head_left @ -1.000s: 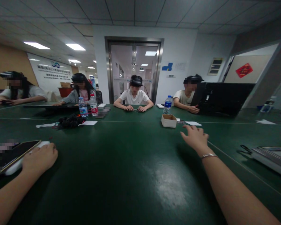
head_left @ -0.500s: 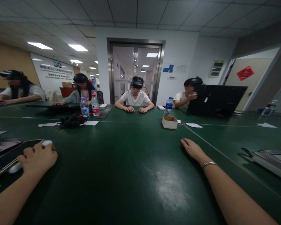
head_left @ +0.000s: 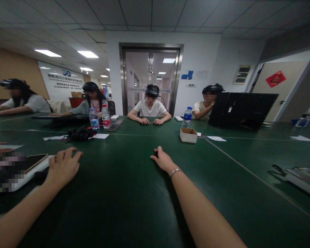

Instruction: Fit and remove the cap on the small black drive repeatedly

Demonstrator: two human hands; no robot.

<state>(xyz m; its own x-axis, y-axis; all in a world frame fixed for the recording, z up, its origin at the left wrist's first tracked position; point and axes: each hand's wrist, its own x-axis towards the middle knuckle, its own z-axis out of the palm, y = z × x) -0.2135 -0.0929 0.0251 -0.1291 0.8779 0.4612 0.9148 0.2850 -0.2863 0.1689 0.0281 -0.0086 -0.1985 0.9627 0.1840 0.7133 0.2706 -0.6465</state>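
My left hand (head_left: 64,166) is over the left part of the green table (head_left: 111,193), fingers spread, with nothing visible in it. Close beside it on the left lie a phone (head_left: 37,161) and a white flat thing (head_left: 32,174), partly covered by a blurred patch. Near the middle of the table is my right hand (head_left: 164,160), a silver bracelet on its wrist. Thumb and fingers are closed on a small black thing (head_left: 155,153) whose kind I cannot make out, as most of it is hidden.
An open cardboard box (head_left: 188,136) stands beyond my right hand, a water bottle (head_left: 187,117) behind it. Two bottles (head_left: 94,119) and a black tangled bundle (head_left: 79,134) are farther left. A monitor (head_left: 244,110) and several people (head_left: 150,108) line the far side.
My right hand has moved left to the middle of the table, and a small black thing now shows in it. My left hand has shifted right, away from the phone, its fingers stretching out.
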